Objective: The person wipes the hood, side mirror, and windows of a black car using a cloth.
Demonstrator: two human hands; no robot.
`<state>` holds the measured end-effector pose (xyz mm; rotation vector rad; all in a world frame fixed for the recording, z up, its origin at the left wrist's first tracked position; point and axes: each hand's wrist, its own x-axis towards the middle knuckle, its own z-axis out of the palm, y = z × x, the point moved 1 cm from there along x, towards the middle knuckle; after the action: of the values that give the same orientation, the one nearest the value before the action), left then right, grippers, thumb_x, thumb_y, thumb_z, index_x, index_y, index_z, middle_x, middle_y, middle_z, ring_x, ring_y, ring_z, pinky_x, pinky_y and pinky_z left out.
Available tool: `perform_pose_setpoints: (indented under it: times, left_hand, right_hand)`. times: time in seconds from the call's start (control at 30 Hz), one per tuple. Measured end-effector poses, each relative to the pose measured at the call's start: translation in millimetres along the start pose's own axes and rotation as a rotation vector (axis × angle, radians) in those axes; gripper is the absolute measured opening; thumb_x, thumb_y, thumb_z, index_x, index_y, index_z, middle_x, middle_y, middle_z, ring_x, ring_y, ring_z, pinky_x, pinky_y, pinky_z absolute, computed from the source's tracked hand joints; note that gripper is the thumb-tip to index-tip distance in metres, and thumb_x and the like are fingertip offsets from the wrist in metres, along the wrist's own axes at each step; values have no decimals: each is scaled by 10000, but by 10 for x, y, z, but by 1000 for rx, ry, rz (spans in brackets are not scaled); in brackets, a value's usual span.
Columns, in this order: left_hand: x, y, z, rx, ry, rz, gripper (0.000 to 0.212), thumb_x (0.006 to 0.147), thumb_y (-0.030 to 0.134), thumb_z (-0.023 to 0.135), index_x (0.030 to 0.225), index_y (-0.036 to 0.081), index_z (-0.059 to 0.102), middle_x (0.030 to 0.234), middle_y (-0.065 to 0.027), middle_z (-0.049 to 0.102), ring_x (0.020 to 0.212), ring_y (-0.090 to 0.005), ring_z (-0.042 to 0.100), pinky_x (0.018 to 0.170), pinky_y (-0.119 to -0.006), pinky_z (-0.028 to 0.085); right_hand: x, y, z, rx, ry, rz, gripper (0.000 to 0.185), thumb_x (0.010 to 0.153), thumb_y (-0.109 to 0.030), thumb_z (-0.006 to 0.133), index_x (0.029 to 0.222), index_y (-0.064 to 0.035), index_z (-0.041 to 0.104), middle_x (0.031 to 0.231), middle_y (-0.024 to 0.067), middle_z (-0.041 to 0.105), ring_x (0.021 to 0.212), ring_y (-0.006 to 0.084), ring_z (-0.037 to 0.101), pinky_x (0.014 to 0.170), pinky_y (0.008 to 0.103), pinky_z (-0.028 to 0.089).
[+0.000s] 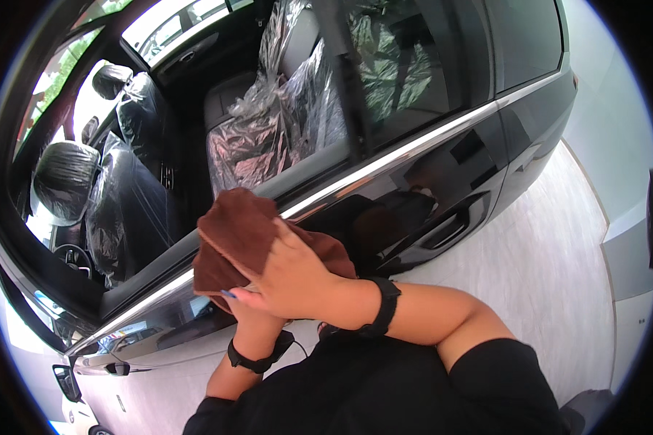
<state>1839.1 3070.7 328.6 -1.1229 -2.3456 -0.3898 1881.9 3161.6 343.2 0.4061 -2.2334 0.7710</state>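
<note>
Both my hands are together at a brown cloth [239, 234], which is folded and bunched beside the open rear window of a black car. My right hand [299, 277] lies over the cloth and grips it, its fingertips partly sunk in the folds. Below it, my left hand [256, 312] holds the cloth from underneath; its fingers are mostly hidden. A bright chrome trim strip [353, 182] runs along the window sill behind the cloth. Under the strip is the glossy rear door panel [332, 220]. Each wrist wears a black band.
Inside the car, clear plastic covers the rear seat [256, 141] and the front seats [130, 206]. A door handle [460, 223] juts from the body at right, and a side mirror [66, 380] at lower left. Pale floor [533, 261] meets a wall [626, 136] on the right.
</note>
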Motion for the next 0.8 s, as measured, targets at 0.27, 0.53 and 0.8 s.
perform_pose_setpoints:
  times: [0.27,0.53,0.8]
  left_hand:
    - [456,1446,437,-8,-50,167,451,888,364,542,1279,139,530,1296,-147,502,1173,-356,491,964,-550,361]
    - [429,1812,843,191,-491,110,558,898,384,541,1397,151,456,1446,-170,397,1308,-382,389,1041,-573,289]
    - [319,1548,585,-384,-90,-79,585,912,299,541,1429,85,373,1470,-116,383,1370,-322,337,1098,-438,269]
  right_hand:
    - [-843,823,-1319,-125,162,196,770,736,-334,717,1398,-70,427,1330,188,512,1259,356,456,1094,534,245]
    - [-1073,1065,-1700,-201,232,259,747,759,-322,688,1365,29,426,1330,198,513,1280,362,443,1077,545,256]
    - [-975,897,-1363,-134,81,147,779,760,-372,692,1369,32,423,1353,190,493,1253,354,455,1033,508,295]
